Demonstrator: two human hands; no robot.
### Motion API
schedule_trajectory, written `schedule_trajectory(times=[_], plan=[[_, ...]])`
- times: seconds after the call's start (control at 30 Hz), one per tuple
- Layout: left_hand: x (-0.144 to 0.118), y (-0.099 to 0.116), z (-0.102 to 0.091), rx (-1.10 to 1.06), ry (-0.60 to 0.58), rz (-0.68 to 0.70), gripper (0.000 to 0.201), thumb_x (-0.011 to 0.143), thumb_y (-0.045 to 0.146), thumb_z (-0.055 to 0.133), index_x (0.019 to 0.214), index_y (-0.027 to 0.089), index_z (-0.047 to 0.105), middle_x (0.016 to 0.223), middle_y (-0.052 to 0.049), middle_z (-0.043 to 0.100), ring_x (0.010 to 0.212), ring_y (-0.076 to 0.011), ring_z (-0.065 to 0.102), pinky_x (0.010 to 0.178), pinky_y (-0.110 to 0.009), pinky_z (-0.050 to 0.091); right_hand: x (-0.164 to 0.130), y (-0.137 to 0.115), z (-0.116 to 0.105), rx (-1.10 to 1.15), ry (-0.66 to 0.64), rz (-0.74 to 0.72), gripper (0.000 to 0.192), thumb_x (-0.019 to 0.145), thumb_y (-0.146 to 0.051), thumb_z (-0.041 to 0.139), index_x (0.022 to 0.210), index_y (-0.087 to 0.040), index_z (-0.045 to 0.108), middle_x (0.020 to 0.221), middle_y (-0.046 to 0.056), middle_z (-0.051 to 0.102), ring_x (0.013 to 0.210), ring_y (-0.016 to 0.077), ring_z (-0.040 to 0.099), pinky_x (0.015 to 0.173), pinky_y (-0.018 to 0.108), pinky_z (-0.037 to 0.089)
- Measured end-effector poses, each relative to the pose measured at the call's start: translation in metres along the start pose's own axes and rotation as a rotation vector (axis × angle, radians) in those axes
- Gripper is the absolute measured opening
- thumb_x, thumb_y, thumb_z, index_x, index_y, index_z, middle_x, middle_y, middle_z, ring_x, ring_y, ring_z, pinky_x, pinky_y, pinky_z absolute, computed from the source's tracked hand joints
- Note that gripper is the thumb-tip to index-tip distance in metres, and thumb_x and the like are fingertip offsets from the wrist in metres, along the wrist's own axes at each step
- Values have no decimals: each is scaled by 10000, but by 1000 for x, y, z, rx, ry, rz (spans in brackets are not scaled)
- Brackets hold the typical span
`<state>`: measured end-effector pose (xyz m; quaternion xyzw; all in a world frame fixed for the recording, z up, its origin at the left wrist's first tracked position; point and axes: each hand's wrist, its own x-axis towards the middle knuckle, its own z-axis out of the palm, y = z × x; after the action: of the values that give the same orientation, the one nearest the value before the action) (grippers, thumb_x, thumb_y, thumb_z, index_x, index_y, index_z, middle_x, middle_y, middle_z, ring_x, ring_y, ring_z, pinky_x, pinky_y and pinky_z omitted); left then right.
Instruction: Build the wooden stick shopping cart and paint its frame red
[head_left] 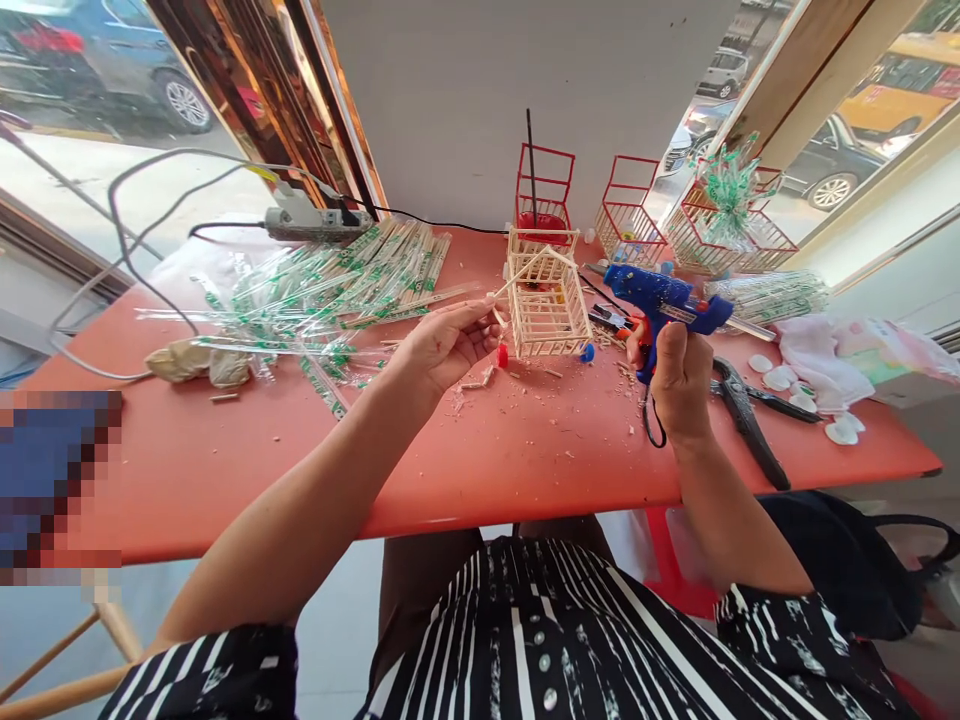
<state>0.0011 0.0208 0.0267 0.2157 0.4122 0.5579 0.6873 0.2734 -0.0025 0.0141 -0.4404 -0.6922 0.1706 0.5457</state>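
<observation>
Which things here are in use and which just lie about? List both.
In use: left hand holding thin wooden stick; right hand gripping blue glue gun; stick cage.

Lying about: black scissors, wrapper pile, power strip, red wire baskets, white discs.

Blue glue gun (664,300) with an orange trigger, over a coral-red desk (225,450). Pale natural-wood stick cart (546,295) on one red and one blue wheel. Clear wrappers (330,285) printed green. Red wire baskets (628,215) behind. Black scissors (746,415), white discs (780,378), black-and-white striped dress (570,640).
</observation>
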Motion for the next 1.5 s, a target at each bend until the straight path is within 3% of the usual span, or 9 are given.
schedule_trajectory(times=[0.37,0.77,1.03,1.5], plan=[[-2,1,3,20,37,-28,170,925,60,781,774,103,716,611,7,628,517,-64,603,522,-145,494,-1,2,-3,-133,-18,14,711,1039,-873,406,710,-272,598,621,41,667,540,186,605,535,392,401],[-2,1,3,25,45,-35,173,952,55,738,782,89,727,617,1,629,526,-65,603,533,-154,494,-2,-1,-4,-179,-13,21,762,1038,-882,393,651,-249,564,562,8,590,527,145,540,573,354,367],[1,0,0,38,19,-27,160,897,82,828,780,107,721,618,5,633,526,-67,609,523,-146,499,0,-2,-3,-207,-11,9,777,1035,-891,370,625,-252,534,552,8,576,523,140,528,573,342,368],[0,0,1,21,31,-25,148,938,65,755,793,91,738,627,-5,636,533,-75,603,543,-172,500,0,-2,-4,-222,-3,0,785,1037,-891,370,618,-251,547,520,11,582,491,135,552,553,344,371]])
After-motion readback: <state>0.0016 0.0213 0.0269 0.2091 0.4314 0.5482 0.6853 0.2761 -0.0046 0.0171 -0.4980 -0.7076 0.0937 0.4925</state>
